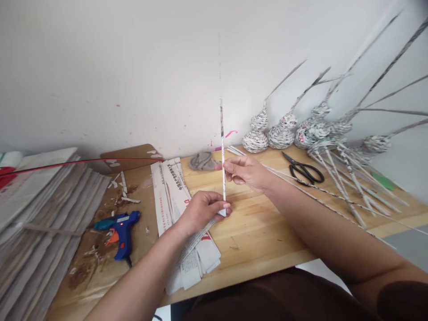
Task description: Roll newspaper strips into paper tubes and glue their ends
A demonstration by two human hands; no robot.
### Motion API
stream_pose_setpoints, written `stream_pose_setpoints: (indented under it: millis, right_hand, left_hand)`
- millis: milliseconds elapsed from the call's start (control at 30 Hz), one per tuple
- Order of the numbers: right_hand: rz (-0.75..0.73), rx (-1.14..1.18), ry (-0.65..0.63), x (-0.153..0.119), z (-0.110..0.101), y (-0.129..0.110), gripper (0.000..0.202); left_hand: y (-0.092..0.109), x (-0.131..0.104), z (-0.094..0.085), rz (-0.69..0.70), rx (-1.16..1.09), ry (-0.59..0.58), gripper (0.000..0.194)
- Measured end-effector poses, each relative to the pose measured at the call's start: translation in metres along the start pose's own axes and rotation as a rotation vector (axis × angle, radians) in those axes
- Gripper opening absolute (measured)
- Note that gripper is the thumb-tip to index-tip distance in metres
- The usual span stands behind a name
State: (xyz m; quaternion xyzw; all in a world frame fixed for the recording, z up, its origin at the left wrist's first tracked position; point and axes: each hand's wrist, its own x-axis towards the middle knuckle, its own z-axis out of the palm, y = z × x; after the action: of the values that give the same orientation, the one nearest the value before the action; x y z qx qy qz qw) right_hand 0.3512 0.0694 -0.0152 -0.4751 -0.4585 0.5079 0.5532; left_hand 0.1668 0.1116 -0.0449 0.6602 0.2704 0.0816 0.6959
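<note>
Head view: above the bench (261, 227), my left grip (203, 207) is pinching the foot of an upright paper tube (223, 149); my right grip (246, 172) is clasping it higher. The tube is standing just right of the newspaper strips (174, 178). Uneven pressure would be risking a kink; a slack left pinch, unwinding.

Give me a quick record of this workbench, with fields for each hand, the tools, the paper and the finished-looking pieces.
Left hand: left hand pinches the lower end of a thin paper stick
Right hand: right hand holds the stick higher up, between thumb and fingers
Stick: roughly upright
Tools: blue glue gun at left, black scissors at right
Paper: newspaper strips near the left hand; stacked paper far left
Woven pieces: gourd-shaped forms along the wall
</note>
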Motion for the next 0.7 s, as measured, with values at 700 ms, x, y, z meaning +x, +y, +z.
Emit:
stream_pose_setpoints:
  millis: [700]
  right_hand:
    - [-0.023,-0.001,0.029,-0.003,-0.002,-0.012,0.031]
  left_hand:
    - [0.004,-0.003,0.002,0.004,0.031,0.003,0.027]
